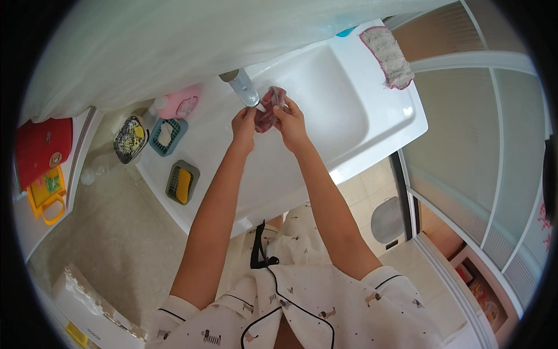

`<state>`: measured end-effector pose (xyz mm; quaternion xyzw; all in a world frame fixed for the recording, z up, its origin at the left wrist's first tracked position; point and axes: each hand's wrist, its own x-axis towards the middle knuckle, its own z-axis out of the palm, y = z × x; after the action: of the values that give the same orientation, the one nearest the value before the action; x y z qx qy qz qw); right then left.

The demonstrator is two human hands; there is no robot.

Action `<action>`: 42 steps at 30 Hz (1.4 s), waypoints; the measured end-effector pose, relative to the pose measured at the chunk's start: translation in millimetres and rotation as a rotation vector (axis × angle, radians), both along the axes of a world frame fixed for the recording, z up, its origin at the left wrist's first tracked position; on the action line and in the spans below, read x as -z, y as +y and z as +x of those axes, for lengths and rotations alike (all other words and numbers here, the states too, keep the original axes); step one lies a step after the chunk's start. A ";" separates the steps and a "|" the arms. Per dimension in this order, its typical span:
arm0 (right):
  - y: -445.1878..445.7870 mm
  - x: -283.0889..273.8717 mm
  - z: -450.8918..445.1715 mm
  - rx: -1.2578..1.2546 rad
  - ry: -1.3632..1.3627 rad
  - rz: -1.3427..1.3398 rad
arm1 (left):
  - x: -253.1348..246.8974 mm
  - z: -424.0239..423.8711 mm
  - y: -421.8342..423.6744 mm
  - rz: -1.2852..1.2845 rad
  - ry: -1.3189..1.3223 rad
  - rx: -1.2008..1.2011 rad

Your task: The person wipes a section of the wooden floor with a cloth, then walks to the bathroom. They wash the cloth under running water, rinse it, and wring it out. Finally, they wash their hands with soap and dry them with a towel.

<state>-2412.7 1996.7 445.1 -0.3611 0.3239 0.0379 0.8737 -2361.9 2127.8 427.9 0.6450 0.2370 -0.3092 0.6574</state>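
Observation:
Both hands hold a small wet cloth [271, 114], dark red and patterned, under a chrome faucet [245, 89]. A short stream of water runs from the spout onto it. My left hand [243, 129] pinches the cloth's left edge between thumb and fingers, close beside the faucet's end. On the other side, my right hand [291, 123] grips the cloth with the thumb on top. The two hands are above the left part of the basin of a white sink [335, 104]. Part of the cloth is hidden behind the right fingers.
A grey rag [387, 56] lies over the sink's far right corner. Left of the basin are a pink bottle [178, 103], a blue-grey soap dish [168, 137] with white soap and a grey dish [182, 182] with an orange bar. Frosted sliding doors [453, 144] stand to the right.

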 end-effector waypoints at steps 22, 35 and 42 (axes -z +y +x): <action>0.1 12.9 5.6 -0.168 0.197 -0.485 | -8.9 -15.8 0.7 -0.542 0.297 -0.301; -22.3 53.5 2.2 0.046 0.093 -0.071 | -25.9 -9.1 20.7 -0.448 0.260 -0.408; 33.2 2.2 -3.3 -0.057 0.115 -0.228 | 10.4 2.4 28.0 -0.728 0.324 -0.132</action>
<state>-2416.0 2029.8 442.9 -0.4644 0.3652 0.0462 0.8055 -2359.5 2155.8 417.5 0.2962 0.2535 -0.4279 0.8154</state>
